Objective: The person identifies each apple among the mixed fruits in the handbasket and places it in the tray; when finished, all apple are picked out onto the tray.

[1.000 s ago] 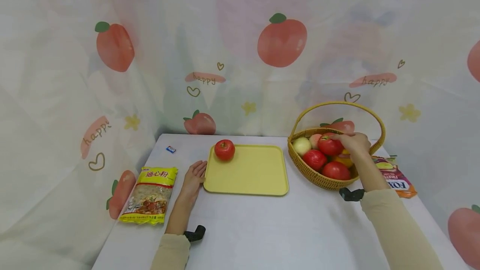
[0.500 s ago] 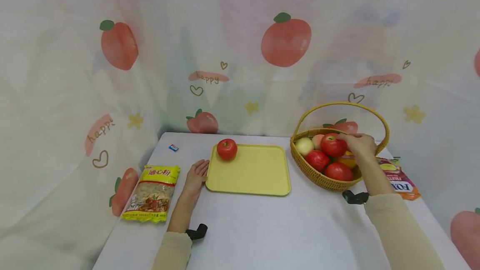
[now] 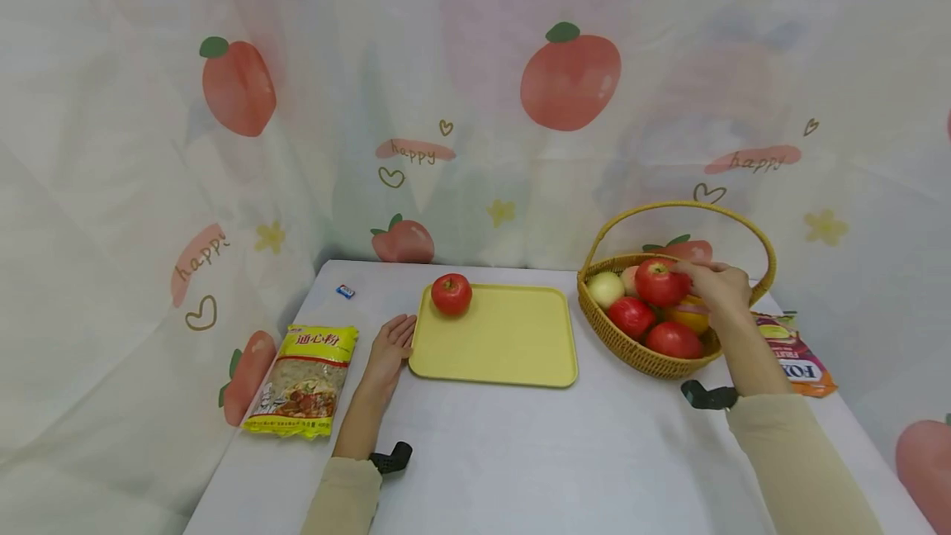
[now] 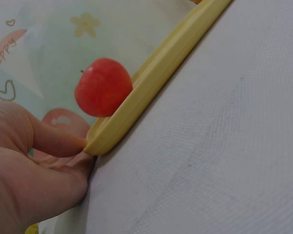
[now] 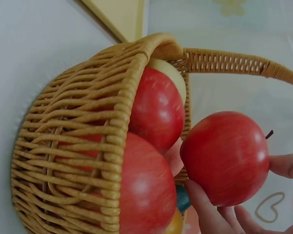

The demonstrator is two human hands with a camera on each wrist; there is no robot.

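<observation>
My left hand (image 3: 388, 349) is at the left edge of a yellow tray (image 3: 513, 337). In the left wrist view its thumb and fingers hold the tray's rim (image 4: 131, 107) near a corner. One red apple (image 3: 451, 295) rests in the tray's far-left corner. My right hand (image 3: 716, 291) grips another red apple (image 5: 226, 158) between thumb and fingers, just above the other fruit in the wicker basket (image 5: 73, 141). This apple hangs clear of the basket's rim in the right wrist view, its stem beside a fingertip.
Other red fruit (image 3: 674, 340), a pale round fruit (image 3: 605, 291) and something yellow lie in the basket, under its tall arched handle (image 3: 683, 205). A purple snack bag (image 3: 795, 357) lies behind the right forearm. At left are a yellow pasta bag (image 3: 305, 382) and a small blue packet (image 3: 345, 291).
My right hand has lifted the apple slightly from the other fruit in the basket. The left hand stays at the tray, and the head view has shifted a little.
</observation>
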